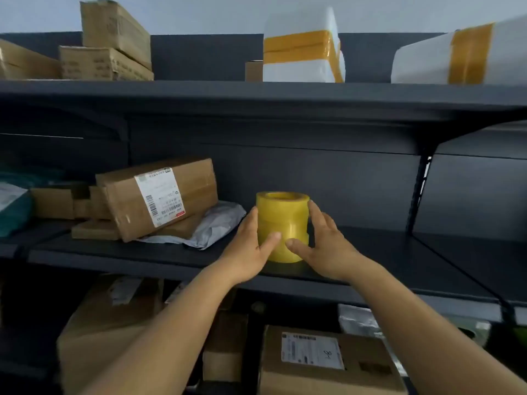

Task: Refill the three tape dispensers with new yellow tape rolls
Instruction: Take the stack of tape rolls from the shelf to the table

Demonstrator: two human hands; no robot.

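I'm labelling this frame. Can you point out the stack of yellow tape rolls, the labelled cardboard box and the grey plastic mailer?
stack of yellow tape rolls [281, 216]: head view, upper front wall.
labelled cardboard box [196, 185]: head view, bare right face.
grey plastic mailer [216, 223]: head view, crumpled top.

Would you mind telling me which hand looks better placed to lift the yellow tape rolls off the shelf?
Neither clearly: left hand and right hand clasp opposite sides of the stack of yellow tape rolls, thumbs in front. A two-handed lift seems safest.

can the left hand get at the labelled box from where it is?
Probably yes. The left hand is busy holding the tape stack with the right hand, but the labelled box lies just to its left on the same shelf, nothing between.
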